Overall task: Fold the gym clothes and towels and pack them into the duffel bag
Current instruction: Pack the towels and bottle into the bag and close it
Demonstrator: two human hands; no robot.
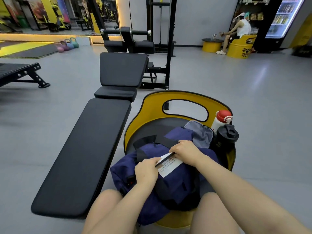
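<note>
From the head view, we judge the task to be at its very beginning or very near its end: no loose gym clothes or towels show anywhere, so we cannot tell whether they are already packed or not yet brought out. The navy-blue woven-fabric duffel bag sits slumped on the round yellow barrel-shaped seat with a dark cushion, right in front of our knees. Our left hand and right hand both curl their fingers round the edges of the bag's top opening, just above a white rectangular printed label, gripping the cloth; whether we are opening or closing it is unclear. A pale grey lining shows at the far end, soft and creased. The black webbing strap lies flat across the top. Beside the bag stand a white bottle with a red cap and a black plastic shaker bottle, both smooth and hard. To the left lies a long black padded bench, matte and bare.
</note>
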